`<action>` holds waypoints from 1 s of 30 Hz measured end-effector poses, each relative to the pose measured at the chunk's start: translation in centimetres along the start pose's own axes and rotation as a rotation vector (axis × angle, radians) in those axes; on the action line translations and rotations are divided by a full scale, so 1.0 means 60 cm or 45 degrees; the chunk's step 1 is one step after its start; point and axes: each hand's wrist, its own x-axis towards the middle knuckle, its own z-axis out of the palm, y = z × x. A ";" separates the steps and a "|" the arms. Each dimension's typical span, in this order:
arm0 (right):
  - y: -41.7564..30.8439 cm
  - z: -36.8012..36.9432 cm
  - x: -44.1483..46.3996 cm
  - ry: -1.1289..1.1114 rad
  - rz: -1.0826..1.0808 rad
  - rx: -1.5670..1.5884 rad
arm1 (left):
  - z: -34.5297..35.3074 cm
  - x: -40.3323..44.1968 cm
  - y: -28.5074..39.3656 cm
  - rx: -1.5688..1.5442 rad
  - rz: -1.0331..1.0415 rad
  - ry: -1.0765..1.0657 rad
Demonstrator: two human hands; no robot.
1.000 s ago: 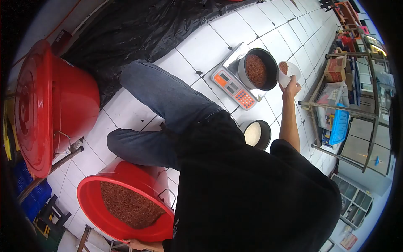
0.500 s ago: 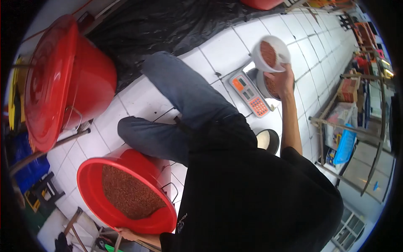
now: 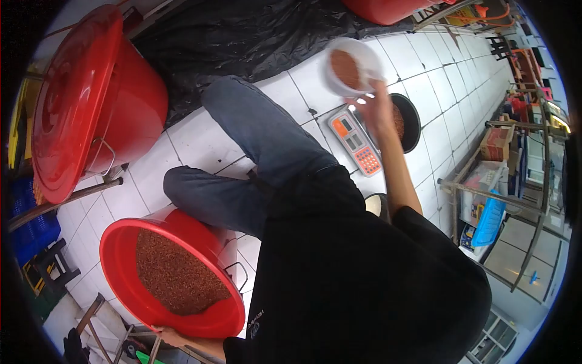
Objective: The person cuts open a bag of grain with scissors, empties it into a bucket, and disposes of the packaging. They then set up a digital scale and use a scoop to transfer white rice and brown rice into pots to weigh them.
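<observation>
My right hand (image 3: pixel 377 115) grips the rim of a white plastic bowl (image 3: pixel 371 57), tilted, with reddish-brown grains (image 3: pixel 345 68) inside; both are motion-blurred. The bowl hangs above the far end of a digital scale (image 3: pixel 357 145) on the floor. Beside the scale, partly behind my right forearm, a black bowl (image 3: pixel 414 124) holds the same kind of grains. My left hand (image 3: pixel 171 336) is closed on the lower rim of a large red tub (image 3: pixel 115 246), which leans towards me and contains a lot of those grains.
A lidded red tub (image 3: pixel 136 91) stands at the upper left on a metal rack. Black plastic sheeting (image 3: pixel 200 48) lies along the far side. A round container (image 3: pixel 376 205) with pale contents sits near my hip. Shelving (image 3: pixel 515 200) lines the right.
My right hand has swung the white bowl leftwards in view, away from above the black bowl to over the scale's far end. My left hand stays on the tub's rim.
</observation>
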 end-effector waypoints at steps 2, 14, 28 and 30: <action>-0.027 -0.119 0.006 0.446 -0.177 -0.359 | 0.002 -0.001 0.005 0.025 0.005 0.045; -0.007 -0.407 -0.012 1.152 -0.238 -2.016 | 0.009 -0.008 0.026 0.047 0.030 0.130; -0.042 -0.367 -0.011 0.904 -0.063 -0.036 | 0.009 0.000 0.022 0.068 0.022 0.166; -0.057 -0.298 0.005 0.816 -0.124 0.061 | 0.008 0.000 0.021 0.073 0.018 0.171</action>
